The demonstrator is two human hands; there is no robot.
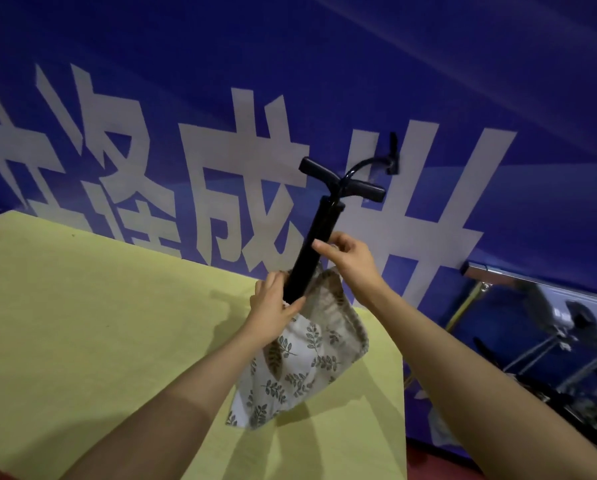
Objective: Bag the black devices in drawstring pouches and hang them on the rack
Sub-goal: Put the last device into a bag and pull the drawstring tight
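Two bare arms reach up from 6 o'clock over the yellow table [82, 306]. The left hand [272, 308] holds the bag [300, 358] at its top, fingers curled round the edge. The right hand [347, 259], toward 1 o'clock from it, pinches the black pump [312, 251]. The pump stands tilted, its bottom end inside the leafy bag. The rack [532, 306] is at 3 o'clock.

We see a black pump [319, 237] against a cream pouch [297, 362] printed with grey-green leaf sprigs, its inner lining a mottled beige. The table [82, 306] is pale yellow-green. Behind it hangs a deep blue banner [324, 64] with large white characters. The rack [497, 271] is silvery metal.
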